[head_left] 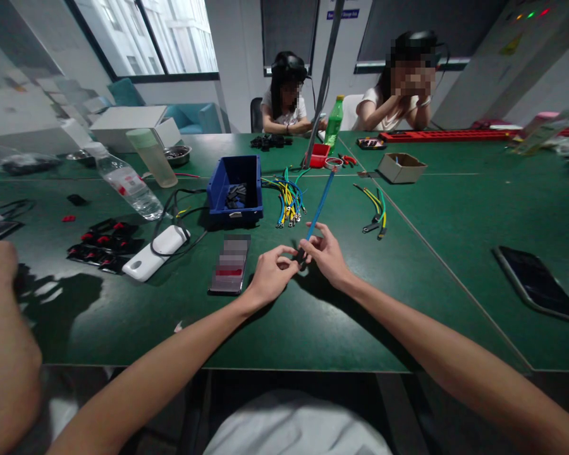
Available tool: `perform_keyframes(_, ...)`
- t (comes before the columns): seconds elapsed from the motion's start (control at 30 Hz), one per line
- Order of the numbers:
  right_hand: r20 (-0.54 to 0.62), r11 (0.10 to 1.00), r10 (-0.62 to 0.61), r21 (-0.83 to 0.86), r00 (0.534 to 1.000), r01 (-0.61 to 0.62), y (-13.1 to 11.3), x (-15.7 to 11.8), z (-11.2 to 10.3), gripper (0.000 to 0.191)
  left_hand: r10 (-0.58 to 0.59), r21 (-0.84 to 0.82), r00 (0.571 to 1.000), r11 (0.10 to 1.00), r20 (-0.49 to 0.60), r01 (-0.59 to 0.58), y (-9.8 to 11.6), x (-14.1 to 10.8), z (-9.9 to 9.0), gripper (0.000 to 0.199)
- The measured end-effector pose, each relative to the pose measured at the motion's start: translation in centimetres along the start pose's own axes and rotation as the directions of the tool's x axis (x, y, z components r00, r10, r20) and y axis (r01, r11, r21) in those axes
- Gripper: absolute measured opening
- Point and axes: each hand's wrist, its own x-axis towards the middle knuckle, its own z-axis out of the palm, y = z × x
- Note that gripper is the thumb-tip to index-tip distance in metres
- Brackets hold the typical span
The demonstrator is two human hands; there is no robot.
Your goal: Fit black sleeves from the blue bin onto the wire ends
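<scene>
Between my two hands a blue wire slants up and away, its far end close to the red tray. A small black piece sits at its near end. My left hand pinches the black piece between thumb and fingers. With thumb and forefinger closed, my right hand grips the wire just above it. Beyond them lies a bundle of blue, yellow and green wires with metal end lugs. On the right are a few yellow and green wires with black ends. A blue bin holds several black pieces.
A phone lies left of my left hand, near a white power strip and black-and-red parts. Bottles, a red tray and a cardboard box stand farther back. Two people sit opposite; another person's arm enters at left.
</scene>
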Motion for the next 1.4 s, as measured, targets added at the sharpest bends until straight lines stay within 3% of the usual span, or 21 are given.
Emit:
perform_keyframes(0.13,0.094,0.999,0.033,0.005,0.995,-0.033,0.2,-0.2,0.3,0.074,-0.018,0.0,1.0,1.0,-0.006,0.018,-0.1,0.1,-0.3,0.021)
perform_keyframes(0.53,-0.003,0.999,0.049,-0.023,0.999,-0.049,-0.2,0.0,0.4,0.066,-0.01,-0.05,0.998,0.999,0.062,0.013,-0.2,0.5,-0.6,0.024)
perform_keyframes(1.23,-0.033,0.999,0.021,-0.041,0.999,-0.023,-0.2,0.0,0.8,0.076,-0.027,-0.021,1.0,0.999,-0.015,0.027,-0.8,0.9,-0.5,0.021)
perform_keyframes(1.4,-0.038,0.998,-0.019,-0.066,0.999,0.016,0.1,0.1,0.6,0.079,-0.018,-0.049,1.0,0.999,0.013,0.019,-1.1,0.9,-0.4,0.02)
